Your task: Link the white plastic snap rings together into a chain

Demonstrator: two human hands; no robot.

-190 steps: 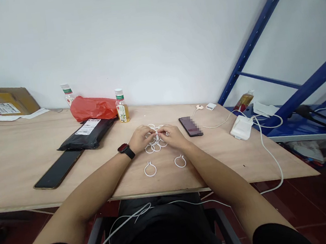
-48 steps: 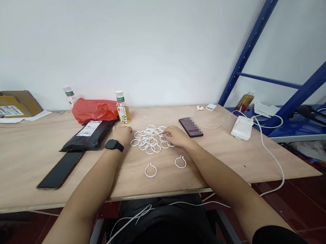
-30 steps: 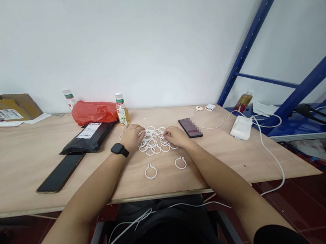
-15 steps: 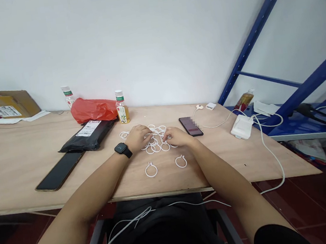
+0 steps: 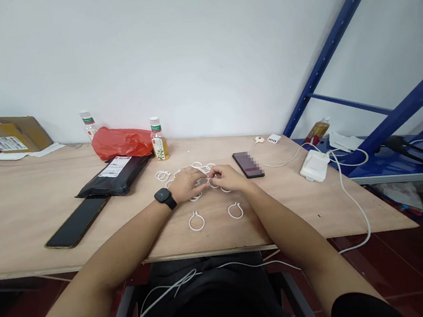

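Observation:
Several white rings lie in a loose pile on the wooden table [image 5: 127,228], partly covered by my hands. My left hand [image 5: 187,184], with a black watch at the wrist, is over the pile, its fingertips closed on a white ring. My right hand [image 5: 226,177] pinches at the same spot, its fingertips meeting those of my left hand on a white ring. Nearer the table's front edge lie two separate rings, one on the left [image 5: 196,221] and one on the right [image 5: 235,210]. A few rings [image 5: 163,176] rest left of the pile.
A phone [image 5: 248,165] lies right of my hands, a larger one [image 5: 77,222] at the left beside a black parcel [image 5: 115,176]. Behind stand a red bag [image 5: 121,142] and a bottle [image 5: 159,143]. A white charger [image 5: 314,165] with cables is at the right.
My left hand has moved right and slightly down, toward my right hand, and the fingertips of both hands now meet. Some rings of the pile are now hidden under the left hand.

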